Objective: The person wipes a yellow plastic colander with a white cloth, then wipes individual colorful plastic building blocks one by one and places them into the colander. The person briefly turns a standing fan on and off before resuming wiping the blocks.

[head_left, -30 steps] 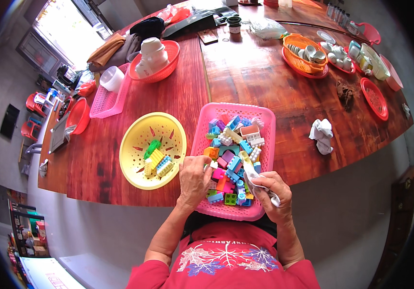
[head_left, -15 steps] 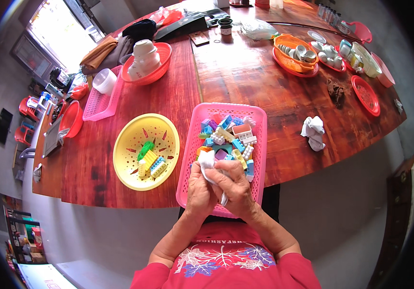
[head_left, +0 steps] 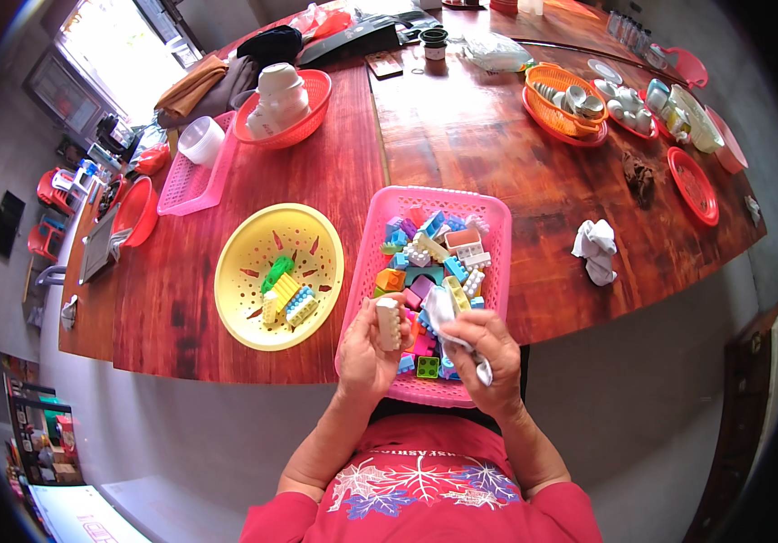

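My left hand [head_left: 369,357] is closed on a cream toy building block [head_left: 390,324], held upright with its studs showing. A white cloth [head_left: 448,321] is gripped in my right hand [head_left: 488,360], a short way to the right of the block. Both hands are over the near half of a pink perforated basket [head_left: 497,271], which holds many coloured building blocks [head_left: 425,276]. To the left stands a yellow colander [head_left: 237,312], with a few yellow, cream and blue blocks [head_left: 289,300] and a green piece [head_left: 278,271] inside.
A crumpled white cloth [head_left: 595,252] lies on the wooden table [head_left: 534,199] to the right. Beyond it are a red plate [head_left: 693,185] and an orange basket of cups [head_left: 543,81]. At the back left stand a red basket with white bowls [head_left: 321,104] and a pink basket [head_left: 176,190].
My hands, together around the white cloth before, have come apart. The right has drawn the cloth away to the right, and the cream block now shows in my left hand.
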Demonstrator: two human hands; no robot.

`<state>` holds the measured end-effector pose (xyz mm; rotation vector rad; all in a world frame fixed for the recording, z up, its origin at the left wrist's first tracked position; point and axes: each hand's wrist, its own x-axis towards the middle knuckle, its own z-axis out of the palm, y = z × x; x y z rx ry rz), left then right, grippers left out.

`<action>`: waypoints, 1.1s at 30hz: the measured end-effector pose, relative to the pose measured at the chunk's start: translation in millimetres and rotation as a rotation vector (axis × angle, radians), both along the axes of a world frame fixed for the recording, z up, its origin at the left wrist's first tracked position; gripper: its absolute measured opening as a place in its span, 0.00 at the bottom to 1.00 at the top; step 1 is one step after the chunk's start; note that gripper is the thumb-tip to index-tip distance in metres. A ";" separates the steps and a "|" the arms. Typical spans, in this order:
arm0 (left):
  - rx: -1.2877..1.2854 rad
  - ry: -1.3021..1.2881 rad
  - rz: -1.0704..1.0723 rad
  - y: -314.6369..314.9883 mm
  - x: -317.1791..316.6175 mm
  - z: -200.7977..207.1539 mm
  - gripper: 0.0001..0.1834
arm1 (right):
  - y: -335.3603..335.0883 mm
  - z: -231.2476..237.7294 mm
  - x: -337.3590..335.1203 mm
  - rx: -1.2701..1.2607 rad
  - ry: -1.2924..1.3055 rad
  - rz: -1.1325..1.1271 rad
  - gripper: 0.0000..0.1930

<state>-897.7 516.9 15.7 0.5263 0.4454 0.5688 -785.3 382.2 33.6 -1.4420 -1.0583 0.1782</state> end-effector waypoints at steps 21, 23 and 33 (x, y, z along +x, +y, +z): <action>-0.095 0.034 0.055 -23.5 18.6 8.7 0.16 | 36.4 -7.6 -6.4 0.074 -0.094 -0.028 0.13; -0.112 -0.070 0.018 -21.0 12.8 -7.5 0.18 | 41.2 -12.1 -17.9 0.087 -0.363 -0.063 0.19; -0.086 -0.066 0.102 -5.7 11.4 -13.5 0.17 | 11.7 -27.6 -25.8 -0.081 -0.376 0.124 0.18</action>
